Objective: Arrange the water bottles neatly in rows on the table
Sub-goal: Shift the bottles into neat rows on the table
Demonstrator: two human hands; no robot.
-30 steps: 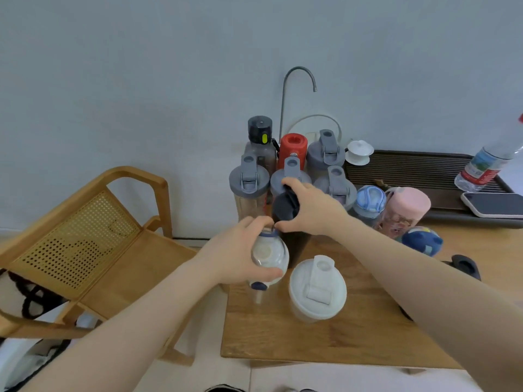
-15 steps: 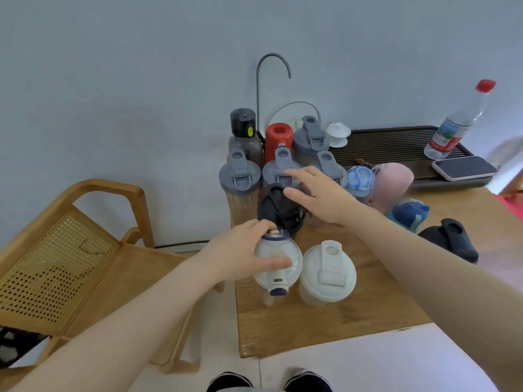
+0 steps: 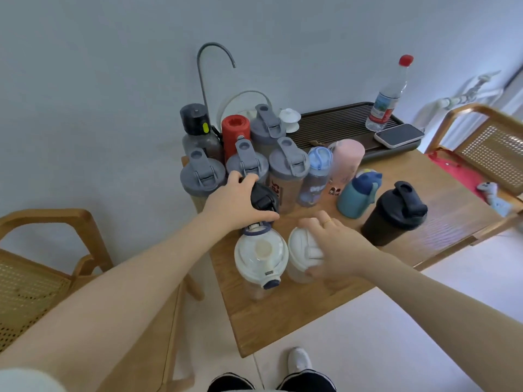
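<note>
Several water bottles stand at the left end of the wooden table point(image 3: 297, 315). My left hand point(image 3: 235, 200) grips a black-lidded bottle point(image 3: 264, 198) in front of the grey-lidded shakers point(image 3: 288, 164). My right hand point(image 3: 335, 248) closes over the lid of a white shaker point(image 3: 301, 250), thumb on its near side. Beside it on the left stands a clear bottle with a white lid point(image 3: 260, 256), touched by neither hand. To the right stand a blue-lidded bottle point(image 3: 318, 165), a pink bottle point(image 3: 346, 161), a teal bottle point(image 3: 358, 195) and a black shaker point(image 3: 394, 215).
A dark tea tray point(image 3: 334, 123) at the back holds a plastic water bottle point(image 3: 387, 100), a phone point(image 3: 399, 134) and a white cup point(image 3: 290, 120). A curved tap point(image 3: 203, 66) rises by the wall. Wooden chairs stand left point(image 3: 42, 250) and right point(image 3: 486, 142).
My left hand left the clear white-lidded bottle and took hold of the black-lidded bottle. My right hand let go of that black bottle and came down onto the white shaker.
</note>
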